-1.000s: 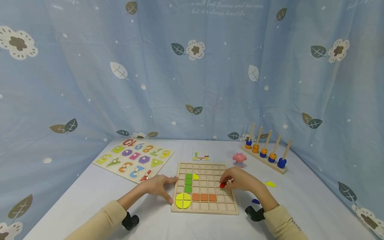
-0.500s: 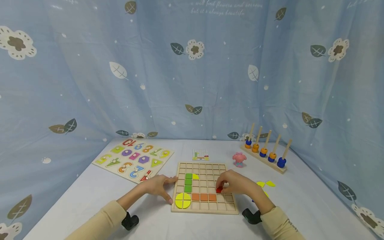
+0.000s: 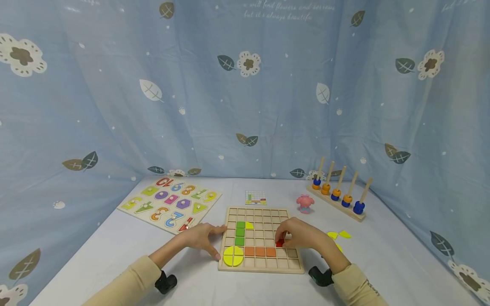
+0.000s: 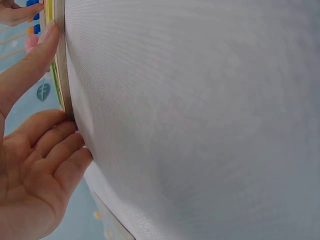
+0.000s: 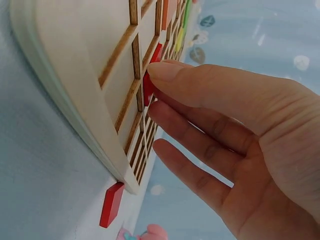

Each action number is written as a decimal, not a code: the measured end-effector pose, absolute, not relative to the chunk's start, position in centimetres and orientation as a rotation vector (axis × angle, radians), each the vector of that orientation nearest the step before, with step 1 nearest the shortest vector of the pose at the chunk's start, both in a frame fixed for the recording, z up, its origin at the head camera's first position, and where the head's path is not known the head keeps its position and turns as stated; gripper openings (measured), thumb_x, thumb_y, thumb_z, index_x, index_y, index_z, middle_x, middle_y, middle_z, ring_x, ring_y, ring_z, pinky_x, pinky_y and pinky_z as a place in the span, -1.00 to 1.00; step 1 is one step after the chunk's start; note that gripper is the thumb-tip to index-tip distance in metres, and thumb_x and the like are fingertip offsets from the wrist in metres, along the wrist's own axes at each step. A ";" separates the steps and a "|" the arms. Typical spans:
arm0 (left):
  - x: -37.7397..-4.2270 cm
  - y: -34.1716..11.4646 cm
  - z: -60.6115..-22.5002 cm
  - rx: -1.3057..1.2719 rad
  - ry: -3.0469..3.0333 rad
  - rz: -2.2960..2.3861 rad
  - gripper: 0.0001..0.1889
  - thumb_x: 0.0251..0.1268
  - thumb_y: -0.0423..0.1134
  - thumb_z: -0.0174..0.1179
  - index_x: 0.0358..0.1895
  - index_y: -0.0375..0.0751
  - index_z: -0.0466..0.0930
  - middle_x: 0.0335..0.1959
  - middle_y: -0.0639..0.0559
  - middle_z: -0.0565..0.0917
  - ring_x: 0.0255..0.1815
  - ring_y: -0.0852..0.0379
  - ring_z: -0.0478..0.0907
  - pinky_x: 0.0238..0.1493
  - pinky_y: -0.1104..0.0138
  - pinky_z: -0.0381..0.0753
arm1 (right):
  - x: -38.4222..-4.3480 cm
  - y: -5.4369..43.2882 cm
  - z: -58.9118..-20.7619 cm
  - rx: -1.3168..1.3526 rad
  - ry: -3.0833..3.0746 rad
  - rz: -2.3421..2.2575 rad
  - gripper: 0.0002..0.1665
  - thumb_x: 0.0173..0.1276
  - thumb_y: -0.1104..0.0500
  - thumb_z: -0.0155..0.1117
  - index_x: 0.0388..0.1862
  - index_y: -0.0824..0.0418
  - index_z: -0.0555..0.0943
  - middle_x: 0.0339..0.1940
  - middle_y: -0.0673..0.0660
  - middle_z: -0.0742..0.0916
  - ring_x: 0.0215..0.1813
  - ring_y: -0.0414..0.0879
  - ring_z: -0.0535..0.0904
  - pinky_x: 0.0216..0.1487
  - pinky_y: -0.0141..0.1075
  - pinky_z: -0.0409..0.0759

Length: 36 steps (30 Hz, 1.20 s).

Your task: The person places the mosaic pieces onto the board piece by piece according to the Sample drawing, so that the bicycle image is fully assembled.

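Observation:
My right hand pinches a red tile between thumb and fingers, at a cell of the wooden grid board just above the right end of the orange tiles. In the right wrist view the red tile sits low against the grid, partly behind the thumb. My left hand touches the board's left edge, thumb and index finger spread apart; in the left wrist view the thumb lies along that edge. Green tiles, a yellow quarter circle and a yellow circle of quarters fill other cells.
Behind the board lies a pattern card. A number puzzle is at left, a pink figurine and peg stand at right. Loose yellow pieces lie beyond the right forearm. Another red piece rests beside the board.
Over the first half second my right hand moved left and slightly nearer with the red tile, bringing it down to the cell. Since then it has barely moved. My left hand stays put.

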<state>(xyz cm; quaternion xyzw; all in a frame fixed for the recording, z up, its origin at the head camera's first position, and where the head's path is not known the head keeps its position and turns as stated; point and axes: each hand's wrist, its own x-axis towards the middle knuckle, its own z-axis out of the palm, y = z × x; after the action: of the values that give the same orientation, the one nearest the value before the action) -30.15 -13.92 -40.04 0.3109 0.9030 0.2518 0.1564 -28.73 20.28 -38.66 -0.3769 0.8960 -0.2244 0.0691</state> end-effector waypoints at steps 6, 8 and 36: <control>-30.1 -13.9 -40.1 0.895 2.593 0.710 -0.04 -0.18 -0.11 0.57 0.37 -0.34 0.32 0.39 -0.21 0.33 0.39 -0.18 0.28 0.35 -0.02 0.27 | -28.7 20.7 -38.1 -1.114 2.752 -0.653 -0.83 0.16 0.40 0.37 -0.29 0.18 0.72 -0.32 -0.05 0.71 -0.23 -0.13 0.59 -0.14 -0.21 0.65; -30.1 -13.9 -40.1 0.897 2.592 0.711 -0.05 -0.18 -0.11 0.57 0.37 -0.34 0.32 0.39 -0.20 0.34 0.39 -0.18 0.28 0.35 -0.02 0.27 | -28.7 21.0 -37.9 -1.107 2.779 -0.643 -0.84 0.18 0.37 0.38 -0.28 0.18 0.71 -0.31 -0.05 0.71 -0.22 -0.12 0.60 -0.14 -0.20 0.65; -30.2 -13.9 -40.2 0.895 2.575 0.742 -0.05 -0.17 -0.13 0.57 0.36 -0.37 0.32 0.38 -0.21 0.33 0.39 -0.20 0.27 0.36 -0.03 0.26 | -30.8 25.8 -39.2 -0.937 2.863 -0.650 -0.76 0.05 0.47 0.39 -0.30 0.24 0.68 -0.36 0.00 0.69 -0.22 -0.01 0.62 -0.14 -0.10 0.66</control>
<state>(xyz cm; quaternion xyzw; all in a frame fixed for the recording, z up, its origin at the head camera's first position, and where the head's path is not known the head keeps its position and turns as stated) -30.16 -13.92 -40.16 0.3130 0.8999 0.2594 0.1576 -30.79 25.83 -39.20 -0.3038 0.9286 -0.2109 0.0300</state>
